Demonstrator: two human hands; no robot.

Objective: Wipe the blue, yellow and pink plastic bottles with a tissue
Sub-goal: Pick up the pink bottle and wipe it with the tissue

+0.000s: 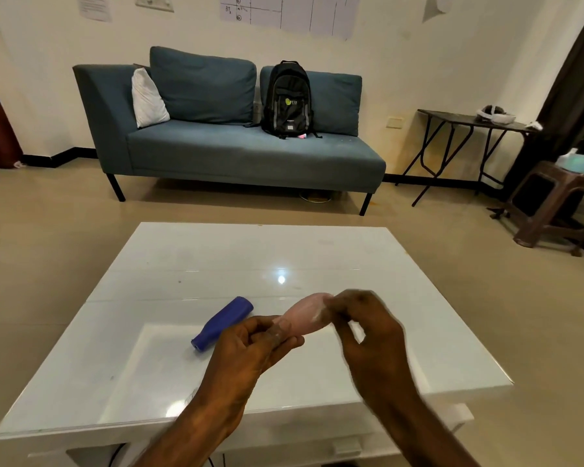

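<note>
My left hand (257, 345) grips the neck end of the pink bottle (304, 315), held tilted above the white table (402, 298). My right hand (361, 325), blurred, presses a white tissue (321, 315) against the bottle's wide end. The blue bottle (221, 323) lies on its side on the table, just left of my left hand and apart from it. No yellow bottle shows in view.
A blue sofa (236, 143) with a black backpack (287, 99) stands beyond the table across open floor. A dark folding table (469, 119) and a brown plastic stool (553, 203) stand at the right.
</note>
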